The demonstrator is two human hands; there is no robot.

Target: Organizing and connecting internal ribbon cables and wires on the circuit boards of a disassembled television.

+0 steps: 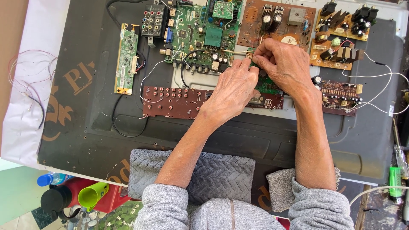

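Both arms reach forward over the dark back panel (298,140). The left hand (232,91) and right hand (283,64) curl together, fingertips pinching a small green circuit board (267,85) lying just under them.

Bright, even daylight all over, pretty soft, so shadows are faint, just a thin one under the left hand (232,91). White sheet (19,123) at 9 o'clock looks slightly blown out. Sharp focus throughout, barely any edge distortion.
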